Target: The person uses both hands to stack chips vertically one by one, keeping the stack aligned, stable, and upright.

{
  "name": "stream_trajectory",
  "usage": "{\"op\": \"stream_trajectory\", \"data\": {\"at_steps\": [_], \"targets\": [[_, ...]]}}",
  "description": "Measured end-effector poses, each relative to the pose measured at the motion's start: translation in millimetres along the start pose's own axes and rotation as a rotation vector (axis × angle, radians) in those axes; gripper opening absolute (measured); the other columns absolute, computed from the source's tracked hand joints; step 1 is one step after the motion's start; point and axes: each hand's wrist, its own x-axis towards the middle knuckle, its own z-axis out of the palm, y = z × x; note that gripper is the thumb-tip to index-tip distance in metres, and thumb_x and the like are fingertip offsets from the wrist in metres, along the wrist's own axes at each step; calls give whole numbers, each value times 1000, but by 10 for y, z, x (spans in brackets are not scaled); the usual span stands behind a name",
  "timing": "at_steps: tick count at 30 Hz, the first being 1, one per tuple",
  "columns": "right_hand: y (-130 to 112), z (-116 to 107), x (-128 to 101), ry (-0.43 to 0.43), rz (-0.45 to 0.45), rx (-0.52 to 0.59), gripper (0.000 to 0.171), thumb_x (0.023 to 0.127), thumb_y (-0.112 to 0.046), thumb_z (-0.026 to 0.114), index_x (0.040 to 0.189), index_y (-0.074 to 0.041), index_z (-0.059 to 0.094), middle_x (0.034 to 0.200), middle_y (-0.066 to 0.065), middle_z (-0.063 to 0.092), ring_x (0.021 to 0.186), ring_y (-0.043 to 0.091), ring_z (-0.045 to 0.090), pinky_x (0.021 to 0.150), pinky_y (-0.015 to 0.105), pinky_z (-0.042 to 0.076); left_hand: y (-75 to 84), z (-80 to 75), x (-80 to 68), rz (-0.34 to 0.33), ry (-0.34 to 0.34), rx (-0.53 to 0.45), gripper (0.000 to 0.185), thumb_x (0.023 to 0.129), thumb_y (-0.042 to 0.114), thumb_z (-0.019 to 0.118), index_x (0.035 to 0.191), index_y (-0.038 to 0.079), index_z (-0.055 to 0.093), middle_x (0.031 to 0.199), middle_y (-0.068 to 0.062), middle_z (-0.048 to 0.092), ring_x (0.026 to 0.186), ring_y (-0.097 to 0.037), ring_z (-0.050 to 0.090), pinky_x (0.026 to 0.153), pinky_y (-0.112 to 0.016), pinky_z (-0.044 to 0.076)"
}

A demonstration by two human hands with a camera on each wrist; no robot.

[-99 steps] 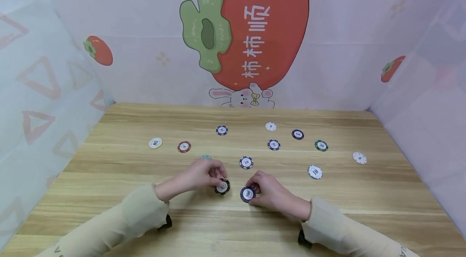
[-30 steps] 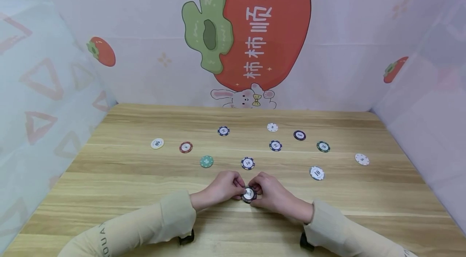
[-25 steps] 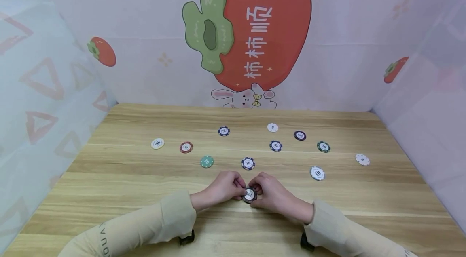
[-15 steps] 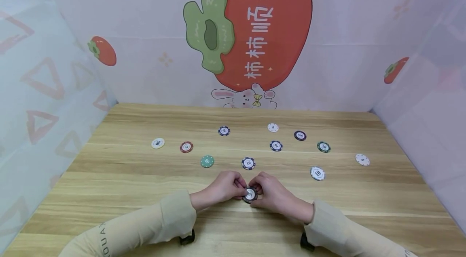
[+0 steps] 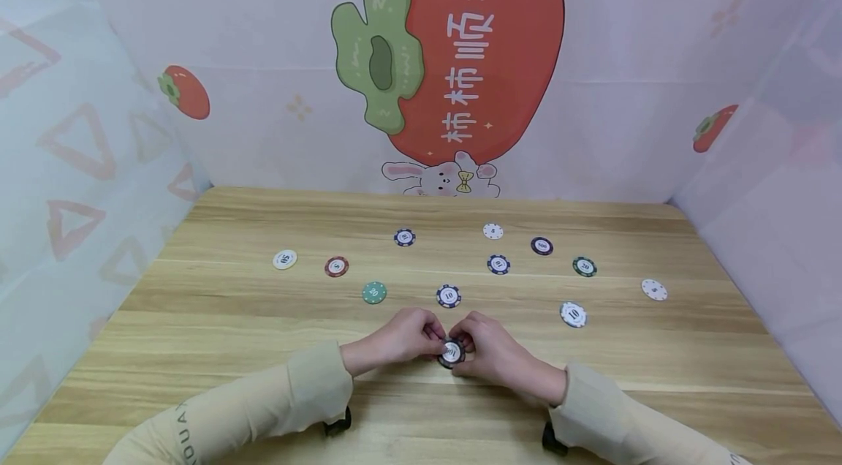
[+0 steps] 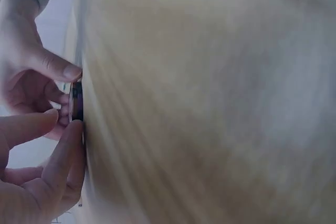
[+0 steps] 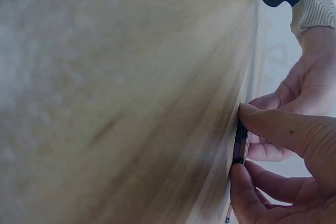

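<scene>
In the head view a black-rimmed poker chip marked 100 point(image 5: 450, 354) lies flat on the near middle of the table. The left wrist view shows it stacked on a purple chip point(image 6: 80, 107), which is hidden from above. My left hand point(image 5: 411, 337) pinches the black chip's left side, thumb tip over its face and fingers at its far edge. From the right, my right hand point(image 5: 496, 352) grips the stack point(image 7: 240, 142) between thumb and fingers at the rim. The fingertips of both hands nearly meet behind the chips.
Loose chips lie spread beyond the hands: a blue 10 point(image 5: 449, 296), a green 20 point(image 5: 374, 293), a red 5 point(image 5: 336, 267), a cream 50 point(image 5: 285, 259) and a pale 10 point(image 5: 574, 314) among several others. A printed cloth point(image 5: 263, 136) stands behind the wooden table point(image 5: 217, 319).
My left hand has moved right, bringing the black chip from beside the purple chip onto it. My right hand has stayed at the purple chip. Over the last second both hands barely move.
</scene>
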Motion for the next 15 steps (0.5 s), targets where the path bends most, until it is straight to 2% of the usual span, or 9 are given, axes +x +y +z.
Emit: {"op": "stream_trajectory", "data": {"at_steps": [5,10,15], "targets": [[-1,-6,-9,-8,23,5,37,64,-9,80,96,-3,63,85,-1,51,75,11,48,65,22,43,10,-91,94,80,-31,80,13,78,5,68,89,0,63,77,-2,62,69,-9,56,62,-19,46],[-9,-15,-9,-15,25,18,37,64,-8,80,96,-2,63,86,0,51,76,12,49,66,22,44,50,-173,214,172,-8,166,14,79,5,67,92,1,63,81,-3,63,74,-12,58,65,-19,47],[3,-5,-9,-3,-6,-4,36,63,-8,80,94,-2,63,85,-1,51,75,12,48,65,22,43,97,-212,298,240,30,402,19,81,10,67,100,6,63,91,-2,62,83,-12,57,75,-22,46]]}}
